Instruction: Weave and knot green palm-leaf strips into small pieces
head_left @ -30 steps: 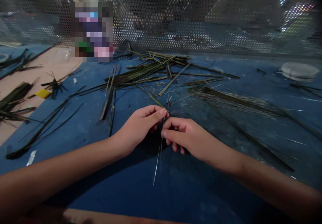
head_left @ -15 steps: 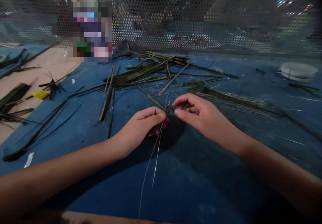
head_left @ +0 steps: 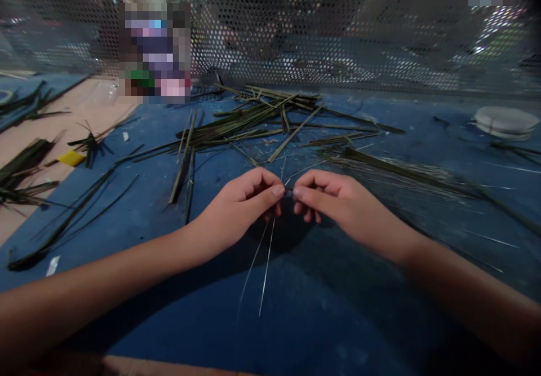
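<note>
Near the middle of the blue table surface (head_left: 203,314), my left hand (head_left: 257,195) pinches thin pale wires (head_left: 266,269), whose ends hang down below the fingers. Close on its right, my right hand (head_left: 325,193) is closed in a pinch, with a small dark piece between the two hands' fingertips. What that piece is cannot be made out. A fine strand arcs up from between the hands. Behind them lies a pile of dark green leaf strips (head_left: 245,116).
A perforated metal screen (head_left: 287,38) stands along the back. Thin wires and a long leaf strip (head_left: 401,170) lie at right, before a white round object (head_left: 506,122). More strips and a yellow piece (head_left: 71,158) are at left.
My right hand's fingers have closed, and the hand has come down slightly beside my left hand. The fingers of my left hand have curled higher. The view has shifted slightly.
</note>
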{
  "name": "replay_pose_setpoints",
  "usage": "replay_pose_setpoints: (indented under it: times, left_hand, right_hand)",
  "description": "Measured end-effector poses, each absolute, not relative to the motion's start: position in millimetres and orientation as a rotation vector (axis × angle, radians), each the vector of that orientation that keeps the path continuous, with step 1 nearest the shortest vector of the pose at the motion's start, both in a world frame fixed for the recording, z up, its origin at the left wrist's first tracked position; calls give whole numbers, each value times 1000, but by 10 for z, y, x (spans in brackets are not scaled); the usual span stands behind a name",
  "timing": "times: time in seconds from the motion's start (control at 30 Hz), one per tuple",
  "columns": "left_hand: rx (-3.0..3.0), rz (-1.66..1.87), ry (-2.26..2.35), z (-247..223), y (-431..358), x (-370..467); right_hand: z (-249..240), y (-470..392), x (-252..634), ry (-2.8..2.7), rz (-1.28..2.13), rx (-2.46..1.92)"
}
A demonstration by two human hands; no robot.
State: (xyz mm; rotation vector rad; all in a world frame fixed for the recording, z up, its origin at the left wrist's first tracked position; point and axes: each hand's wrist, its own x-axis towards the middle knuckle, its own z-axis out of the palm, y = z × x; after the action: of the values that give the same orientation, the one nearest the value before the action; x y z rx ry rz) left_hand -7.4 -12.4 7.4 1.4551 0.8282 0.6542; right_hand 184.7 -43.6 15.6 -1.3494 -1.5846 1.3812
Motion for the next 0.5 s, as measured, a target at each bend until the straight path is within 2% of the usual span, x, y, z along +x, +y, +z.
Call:
replay_pose_setpoints:
  times: [0.27,0.5]
  left_hand:
    - [1323,680,811,69,-197,-67]
    - [1491,741,883,64,-183,-79]
  right_hand:
    - [88,-462,1788,-1342,1376,-1355]
    - [15,-582,1601,-1075,1667,-1308]
